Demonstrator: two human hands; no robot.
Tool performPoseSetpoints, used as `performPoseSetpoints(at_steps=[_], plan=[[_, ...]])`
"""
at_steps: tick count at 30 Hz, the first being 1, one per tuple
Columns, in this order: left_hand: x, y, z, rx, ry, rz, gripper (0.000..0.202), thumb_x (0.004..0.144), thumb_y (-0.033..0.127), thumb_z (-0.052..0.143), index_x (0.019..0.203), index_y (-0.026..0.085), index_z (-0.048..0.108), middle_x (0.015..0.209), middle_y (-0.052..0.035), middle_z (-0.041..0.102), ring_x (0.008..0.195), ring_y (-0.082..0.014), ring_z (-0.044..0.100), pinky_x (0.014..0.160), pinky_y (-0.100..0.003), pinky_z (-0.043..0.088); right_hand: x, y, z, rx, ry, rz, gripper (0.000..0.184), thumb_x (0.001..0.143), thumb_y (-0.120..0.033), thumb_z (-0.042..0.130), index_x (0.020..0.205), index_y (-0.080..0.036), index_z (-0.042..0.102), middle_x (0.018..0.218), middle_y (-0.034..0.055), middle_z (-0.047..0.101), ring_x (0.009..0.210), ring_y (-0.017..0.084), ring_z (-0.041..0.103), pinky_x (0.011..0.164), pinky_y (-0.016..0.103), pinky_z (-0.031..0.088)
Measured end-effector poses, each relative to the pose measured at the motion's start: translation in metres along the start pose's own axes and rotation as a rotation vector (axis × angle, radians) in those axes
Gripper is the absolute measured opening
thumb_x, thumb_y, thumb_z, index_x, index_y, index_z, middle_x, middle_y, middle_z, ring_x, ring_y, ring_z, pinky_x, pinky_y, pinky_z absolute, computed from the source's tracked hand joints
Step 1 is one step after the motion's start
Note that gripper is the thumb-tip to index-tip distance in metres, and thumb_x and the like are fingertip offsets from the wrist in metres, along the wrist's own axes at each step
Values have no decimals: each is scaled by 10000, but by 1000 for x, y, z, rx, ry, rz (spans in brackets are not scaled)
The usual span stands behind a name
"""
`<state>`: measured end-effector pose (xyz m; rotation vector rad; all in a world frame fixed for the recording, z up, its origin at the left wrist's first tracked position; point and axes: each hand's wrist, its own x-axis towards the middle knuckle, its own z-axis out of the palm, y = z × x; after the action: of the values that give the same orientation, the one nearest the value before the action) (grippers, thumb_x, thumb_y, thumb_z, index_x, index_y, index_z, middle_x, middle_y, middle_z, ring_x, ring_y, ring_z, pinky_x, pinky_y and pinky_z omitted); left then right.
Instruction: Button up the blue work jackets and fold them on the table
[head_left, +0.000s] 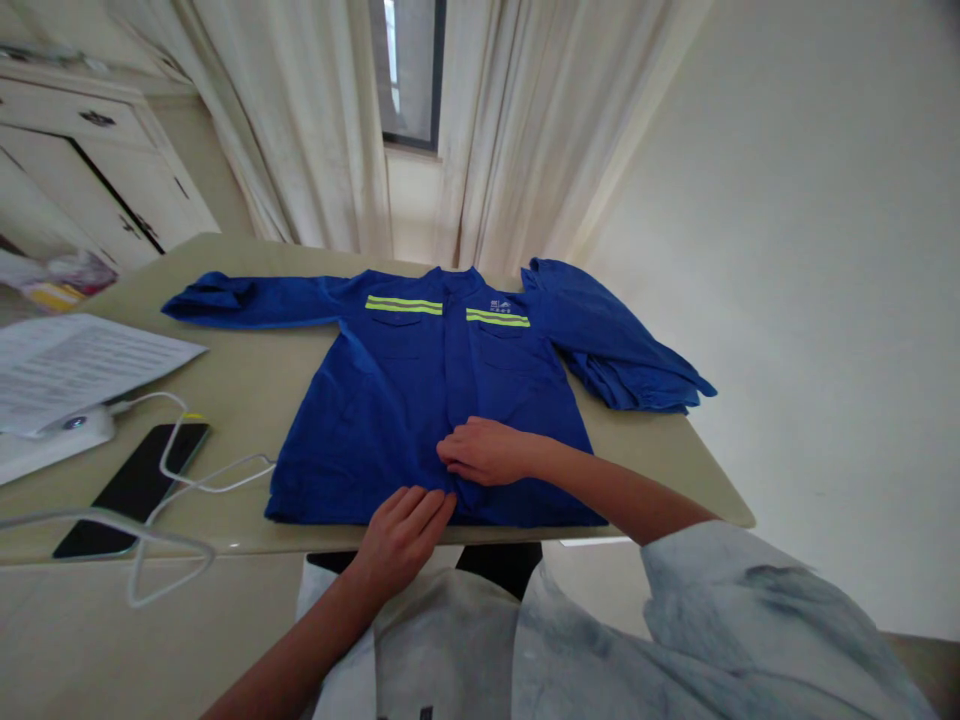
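A blue work jacket (405, 400) lies front up on the table, collar toward the window, with yellow-green and grey reflective strips across its chest. Its left-lying sleeve is stretched out sideways. My left hand (405, 530) is at the bottom hem near the middle, fingers closed on the cloth at the table's front edge; its thumb is hidden. Slightly higher and to the right, my right hand (487, 452) pinches the front placket, its fingers bent together. The cloth bunches a little between the two hands.
More folded blue clothing (630, 385) lies under the right sleeve. On the left are a phone (142, 480), a white cable (217, 488) looping over the table edge, printed papers (82, 365) and a white device (67, 440). Curtains and a cabinet (97, 150) stand behind the table (240, 390).
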<state>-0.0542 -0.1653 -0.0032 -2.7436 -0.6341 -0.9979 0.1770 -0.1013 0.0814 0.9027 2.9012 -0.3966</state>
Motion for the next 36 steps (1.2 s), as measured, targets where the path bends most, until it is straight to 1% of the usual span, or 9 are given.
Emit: performPoseSetpoints(at_steps=[6,13,18,22,24,26,29,32,36], plan=[[7,-5,-7,10,29,44,253,1023,75,470,1214,88,634,918,-87,688,810,-205,607,731,-353,495,1,3,-11,-55,26,-2,89,1051,-268,555,1030,-192,597,1018,69,711,928,217,581,795,339,338],[1,3,0,0,-122,35,222,1012,83,481,1175,119,629,863,-64,647,754,-201,588,698,-358,477,-16,0,-3,-188,131,21,248,1080,-416,552,1050,-191,652,1000,77,716,993,234,565,854,355,342],[-3,9,4,-43,-164,-11,225,984,76,526,1174,147,624,894,-54,639,781,-204,605,718,-358,466,-28,2,19,-146,80,301,446,1080,-537,508,972,-155,711,888,89,701,896,217,602,858,356,377],[2,11,2,-130,-278,-62,84,1016,242,595,1063,190,641,902,-44,648,800,-209,615,714,-355,472,-24,-1,30,-37,174,516,484,1055,-588,527,882,-172,703,1013,94,663,940,207,616,830,325,427],[6,12,3,-167,-315,-100,139,1029,320,604,963,202,636,870,-34,648,784,-208,620,702,-350,472,-17,-2,31,22,197,635,349,1014,-527,628,955,-186,672,1057,82,646,884,197,619,756,302,438],[8,13,6,-177,-318,-166,149,1048,287,573,941,202,634,842,-22,655,755,-196,628,692,-340,473,-11,-2,32,98,218,700,177,963,-342,683,1048,-200,621,1043,59,644,819,186,614,714,288,430],[9,16,12,-129,-302,-246,152,1055,210,529,1142,171,648,899,-38,700,772,-197,661,699,-339,489,-6,0,35,288,353,660,330,854,-108,608,1157,-220,541,997,13,638,788,166,607,737,272,431],[10,19,14,-85,-308,-262,251,1042,231,559,1268,148,627,933,-62,717,792,-206,679,701,-339,500,-11,4,43,491,582,666,502,785,-66,548,1250,-236,469,1019,-8,604,717,130,576,710,251,443],[12,19,12,-105,-341,-275,253,1033,256,591,1269,188,653,945,-51,726,777,-187,679,681,-317,484,-27,1,53,534,674,697,331,785,-44,508,1056,-220,580,991,9,606,714,130,552,708,258,458]])
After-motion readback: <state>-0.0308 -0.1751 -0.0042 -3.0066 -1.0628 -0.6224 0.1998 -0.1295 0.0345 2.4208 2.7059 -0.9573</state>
